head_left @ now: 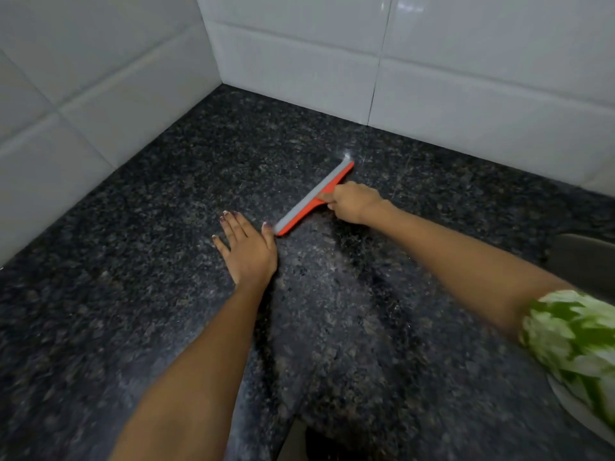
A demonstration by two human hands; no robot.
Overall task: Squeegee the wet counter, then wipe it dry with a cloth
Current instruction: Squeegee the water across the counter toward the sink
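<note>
Squeegee [312, 198] blade diagonal, near-left to far-right, right hand [356, 202] fingers curled around handle; left hand [248, 249] flat.

squeegee [312, 198] on counter [166, 227], right of left hand [248, 247].

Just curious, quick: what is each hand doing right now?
Left hand: open, flat on the counter.
Right hand: closed, holding the squeegee.

- Tiled walls [299, 61] close the counter's [166, 201] far and left edges, meeting at its far-left corner.
- Left hand [248, 249] and squeegee [311, 199] obstruct mid-counter.
</note>
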